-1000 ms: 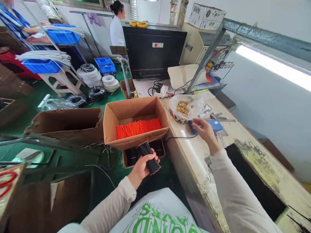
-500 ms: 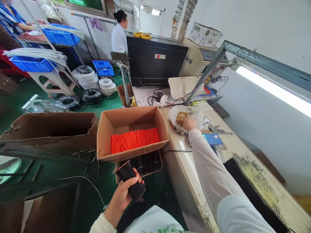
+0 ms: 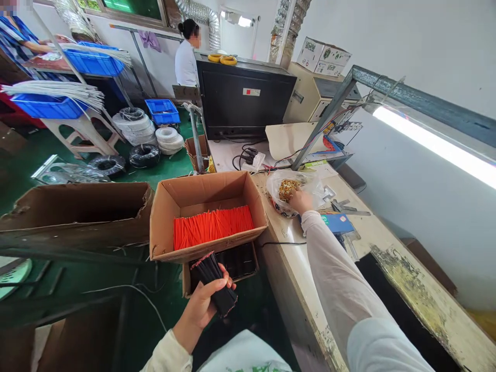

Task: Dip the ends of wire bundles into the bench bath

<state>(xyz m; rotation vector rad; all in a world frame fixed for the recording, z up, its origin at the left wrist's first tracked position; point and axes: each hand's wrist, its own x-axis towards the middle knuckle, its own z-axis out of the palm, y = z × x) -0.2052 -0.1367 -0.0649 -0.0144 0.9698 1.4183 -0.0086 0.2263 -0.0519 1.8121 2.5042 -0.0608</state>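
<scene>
My left hand (image 3: 206, 302) is closed round a bundle of short black wires (image 3: 217, 287) with reddish ends, held tilted in front of the cartons. Behind the bundle is a low box of black pieces (image 3: 242, 260). An open carton (image 3: 165, 248) above it holds many red-orange wires (image 3: 213, 226). On the bench, my right hand (image 3: 302, 200) reaches into an open clear plastic bag (image 3: 315, 181) of small gold-coloured metal pieces (image 3: 287, 189). Its fingertips are hidden among them, so I cannot tell if they grip anything.
The wooden bench (image 3: 298, 263) runs along my right, with a blue box (image 3: 337, 223) and calipers (image 3: 349, 207) on it. A slanted metal frame (image 3: 333, 113) carries a lamp. Another carton (image 3: 77, 227) stands left. A person (image 3: 186, 62) is behind the black cabinet (image 3: 246, 101).
My left hand and the black bundle have shifted slightly right. My right hand stays at the bag, its fingers slightly moved. The whole view has shifted a little.
</scene>
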